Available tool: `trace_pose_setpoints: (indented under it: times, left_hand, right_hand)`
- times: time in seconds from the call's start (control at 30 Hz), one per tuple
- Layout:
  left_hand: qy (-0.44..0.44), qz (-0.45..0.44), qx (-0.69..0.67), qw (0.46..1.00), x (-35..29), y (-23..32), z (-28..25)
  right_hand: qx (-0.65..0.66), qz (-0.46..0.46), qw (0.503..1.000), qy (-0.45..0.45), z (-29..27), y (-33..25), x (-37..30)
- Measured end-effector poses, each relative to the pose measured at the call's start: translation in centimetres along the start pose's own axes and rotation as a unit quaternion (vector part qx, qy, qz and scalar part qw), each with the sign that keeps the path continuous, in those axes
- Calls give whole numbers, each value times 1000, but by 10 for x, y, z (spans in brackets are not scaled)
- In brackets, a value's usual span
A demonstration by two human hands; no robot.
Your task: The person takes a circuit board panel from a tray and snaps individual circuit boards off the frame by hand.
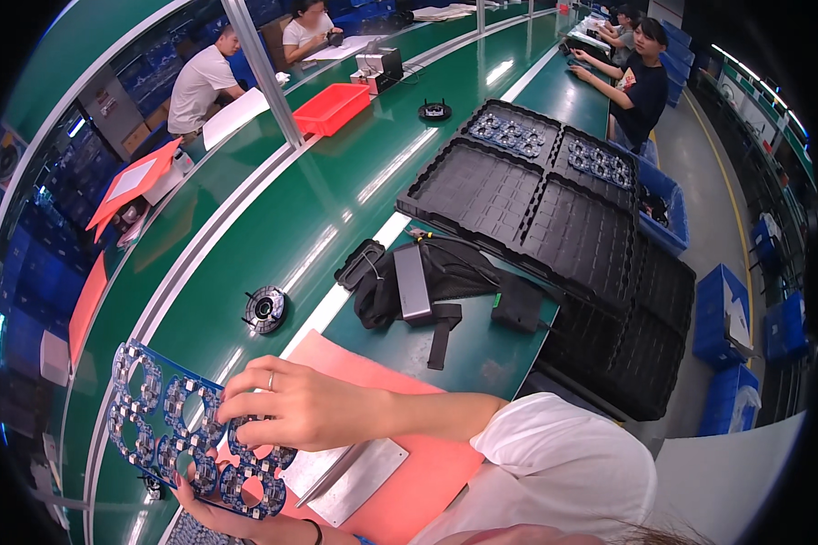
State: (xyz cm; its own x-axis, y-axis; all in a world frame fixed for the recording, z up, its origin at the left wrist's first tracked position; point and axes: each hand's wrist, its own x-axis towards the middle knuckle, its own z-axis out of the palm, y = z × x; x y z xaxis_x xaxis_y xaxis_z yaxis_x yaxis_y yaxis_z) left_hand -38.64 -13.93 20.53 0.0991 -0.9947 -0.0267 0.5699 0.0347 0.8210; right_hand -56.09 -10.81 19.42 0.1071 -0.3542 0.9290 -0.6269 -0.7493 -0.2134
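Note:
A blue circuit board panel (189, 400) made of several ring-shaped boards is held up, tilted, at the lower left. My left hand (214, 513) grips its lower edge from below, with the thumb on the face; most of the fingers are hidden. My right hand (291, 400), wearing a ring, bends its fingers over the panel's right side. Under my right forearm, a metal plate (359, 486) with a raised bar lies on a pink mat (427, 445). Beyond the panel, a round black part (265, 310) sits on the green conveyor (336, 254).
Black trays (500, 195) stand at the right, two compartments holding blue boards (509, 134). Nearer lie a grey box (413, 286), a dark bag (377, 295) and a black adapter (518, 304). A red bin (334, 109) stands beyond the conveyor; several people work along the line.

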Motion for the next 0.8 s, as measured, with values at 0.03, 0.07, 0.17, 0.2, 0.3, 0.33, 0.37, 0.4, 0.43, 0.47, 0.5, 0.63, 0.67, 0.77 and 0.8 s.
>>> trace_pose_setpoints:
  times: [0.03,0.07,0.17,0.2,0.3,0.33,0.37,0.4,0.43,0.47,0.5,0.63,0.67,0.77,0.8]
  left_hand:
    - [-6,-3,-10,1000,-1,0,1]
    - [-13,-6,-20,1000,-1,0,2]
    - [-5,6,-18,1000,-4,-1,7]
    - [-5,6,-18,1000,-3,-1,6]
    - [-21,12,0,1000,-2,0,2]
    - [-9,32,13,999,-1,-1,1]
    - [2,51,26,998,0,-1,0]
    - [4,51,26,998,3,-1,-3]
    - [-7,41,37,998,5,0,-7]
    - [-18,31,48,998,7,0,-10]
    - [-17,30,48,998,8,-1,-12]
    - [-34,27,35,998,10,-3,-13]
    - [-33,29,36,998,11,-4,-13]
    - [-15,34,29,999,11,-5,-11]
    - [-14,33,28,999,10,-4,-9]
  right_hand:
    - [0,1,1000,0,0,0,0]
    - [-1,0,1000,1,1,0,-1]
    - [-4,-2,1000,2,1,0,-1]
    - [-3,-3,1000,2,0,0,0]
    - [3,2,1000,2,-1,-2,1]
    - [4,2,1000,1,-1,-3,1]
    - [1,4,1000,2,0,-3,1]
    - [-1,7,1000,3,0,-3,1]
    - [0,7,1000,2,0,-3,0]
    - [0,11,1000,3,-1,-3,0]
    - [0,15,1000,3,-1,-3,0]
    - [-8,19,1000,2,-3,-3,1]
    - [-6,21,1000,2,-3,-3,1]
    - [-7,22,1000,1,-3,-3,2]
    - [-10,21,1000,-1,-3,-2,2]
